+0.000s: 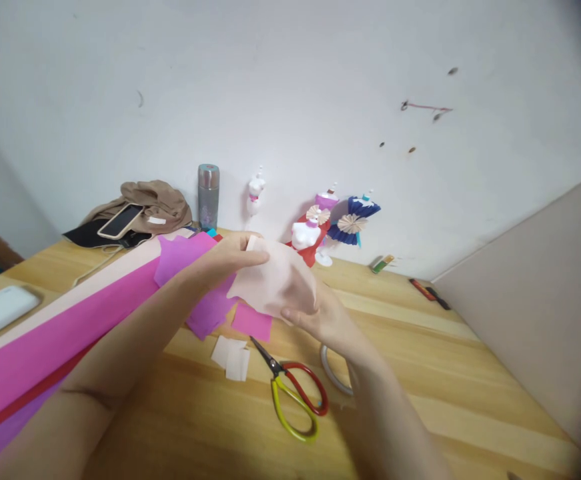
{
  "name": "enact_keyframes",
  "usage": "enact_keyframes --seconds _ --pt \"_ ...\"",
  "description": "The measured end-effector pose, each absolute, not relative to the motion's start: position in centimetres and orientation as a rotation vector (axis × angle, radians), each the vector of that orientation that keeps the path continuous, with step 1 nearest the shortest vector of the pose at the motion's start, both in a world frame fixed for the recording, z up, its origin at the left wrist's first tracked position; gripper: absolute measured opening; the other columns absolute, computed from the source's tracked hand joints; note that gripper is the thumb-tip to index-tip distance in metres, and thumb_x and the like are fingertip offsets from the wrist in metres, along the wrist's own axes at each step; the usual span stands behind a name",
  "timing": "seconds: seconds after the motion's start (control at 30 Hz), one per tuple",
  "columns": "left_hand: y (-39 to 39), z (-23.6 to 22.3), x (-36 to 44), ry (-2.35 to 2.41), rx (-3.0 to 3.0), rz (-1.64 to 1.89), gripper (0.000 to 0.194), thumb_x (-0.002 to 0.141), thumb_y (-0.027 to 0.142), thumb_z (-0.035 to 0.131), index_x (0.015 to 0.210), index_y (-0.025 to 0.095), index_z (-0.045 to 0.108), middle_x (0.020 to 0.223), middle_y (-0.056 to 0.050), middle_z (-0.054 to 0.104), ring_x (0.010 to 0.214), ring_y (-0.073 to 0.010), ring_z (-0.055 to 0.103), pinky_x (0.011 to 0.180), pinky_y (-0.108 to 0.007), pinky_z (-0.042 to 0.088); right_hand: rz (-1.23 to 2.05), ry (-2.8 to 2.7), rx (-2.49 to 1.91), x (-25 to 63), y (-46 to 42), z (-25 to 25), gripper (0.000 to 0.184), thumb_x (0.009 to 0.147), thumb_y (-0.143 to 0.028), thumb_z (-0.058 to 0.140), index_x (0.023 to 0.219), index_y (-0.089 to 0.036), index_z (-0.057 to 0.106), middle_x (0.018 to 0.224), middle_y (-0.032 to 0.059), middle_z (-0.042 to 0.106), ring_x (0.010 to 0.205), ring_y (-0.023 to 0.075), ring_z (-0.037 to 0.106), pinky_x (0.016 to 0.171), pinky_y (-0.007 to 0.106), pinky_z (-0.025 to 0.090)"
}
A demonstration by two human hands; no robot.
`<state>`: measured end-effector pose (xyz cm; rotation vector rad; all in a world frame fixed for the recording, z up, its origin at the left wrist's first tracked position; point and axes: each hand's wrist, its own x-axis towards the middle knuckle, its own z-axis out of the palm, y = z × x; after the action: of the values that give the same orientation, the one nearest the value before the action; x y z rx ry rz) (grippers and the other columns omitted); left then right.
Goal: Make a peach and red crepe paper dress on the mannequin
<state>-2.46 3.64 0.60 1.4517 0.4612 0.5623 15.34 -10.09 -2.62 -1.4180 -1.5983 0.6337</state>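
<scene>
Notice first the pale pink sheet [273, 280], lifted over the wooden table [405, 320], in front of the small white dress figures [306, 235]. See at its upper left edge the left hand [243, 253], pinching the paper, with the thumb laid on the near face and the fingers mostly out of sight behind. See at the lower right edge the right hand [320, 313], also pinching, with the thumb in front and the other fingers mostly hidden; not possible to tell from this view how hard to either side. Observe also the soft bend and the shadow across the middle of the sheet. To handle it well, hold both pinches light and near to the border, because of the probable thinness of such paper (only a judgement from its appearance), and share the tension equally between the two hands. Avoid pressing strongly with one thumb, for fear of a crease or a small tear. Mind also the scissors [273, 365], lying below with the tips toward the magenta piece [253, 323], just beside the pale scraps [237, 363]. Take care with the right forearm near the tape roll [329, 375], partly covered in this view, and with the left forearm across the purple sheet [207, 313].
</scene>
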Motion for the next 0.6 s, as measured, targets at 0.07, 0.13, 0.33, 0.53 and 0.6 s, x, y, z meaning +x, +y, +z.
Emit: enact_keyframes --seconds 0.07,0.13,0.33,0.53,0.6 --pt "3.9 0.4 -2.4 0.484 1.443 0.638 0.033 0.064 0.035 0.079 0.084 0.013 0.064 0.075 -0.003 0.069 0.066 -0.0153 0.064 0.061 -0.026 0.048 0.617 -1.476 -1.505 15.5 -10.0 -2.9 0.044 0.078 -0.040 0.071 0.116 -0.020 0.068 0.107 0.0091 0.074 0.097 0.0277 0.068 0.085 0.043 0.055" --pt "4.1 0.4 -2.4 0.502 1.446 0.708 0.033 0.064 0.033 0.079 0.085 0.013 0.063 0.074 -0.003 0.068 0.068 -0.0151 0.064 0.063 -0.025 0.049 0.640 -1.330 -1.544 15.8 -9.9 -3.0 0.029 0.077 -0.043 0.069 0.090 -0.018 0.072 0.079 0.0054 0.073 0.072 0.0231 0.067 0.068 0.036 0.054" --pt "4.5 0.6 -2.1 0.528 1.509 0.880 0.029 0.064 0.033 0.078 0.079 0.013 0.063 0.073 -0.001 0.068 0.069 -0.0140 0.063 0.064 -0.024 0.050 0.676 -1.212 -1.489 16.0 -10.3 -2.4 0.035 0.075 -0.051 0.070 0.081 -0.016 0.073 0.067 0.0032 0.068 0.058 0.0166 0.059 0.054 0.028 0.046" --pt "5.0 0.2 -2.0 0.587 1.539 0.875 0.037 0.062 0.040 0.080 0.082 0.012 0.067 0.076 -0.003 0.071 0.075 -0.0180 0.067 0.068 -0.027 0.052 0.545 -1.283 -1.387 15.9 -10.6 -2.1 0.043 0.083 -0.047 0.066 0.116 -0.022 0.071 0.102 0.0054 0.075 0.086 0.0218 0.068 0.066 0.030 0.052" --pt "5.2 0.0 -2.0 0.588 1.518 0.849 0.036 0.060 0.040 0.081 0.078 0.012 0.066 0.074 -0.003 0.071 0.070 -0.0167 0.065 0.065 -0.026 0.051 0.546 -1.243 -1.368 16.1 -10.6 -2.1 0.043 0.083 -0.047 0.067 0.117 -0.022 0.070 0.105 0.0058 0.075 0.089 0.0228 0.069 0.068 0.032 0.053"
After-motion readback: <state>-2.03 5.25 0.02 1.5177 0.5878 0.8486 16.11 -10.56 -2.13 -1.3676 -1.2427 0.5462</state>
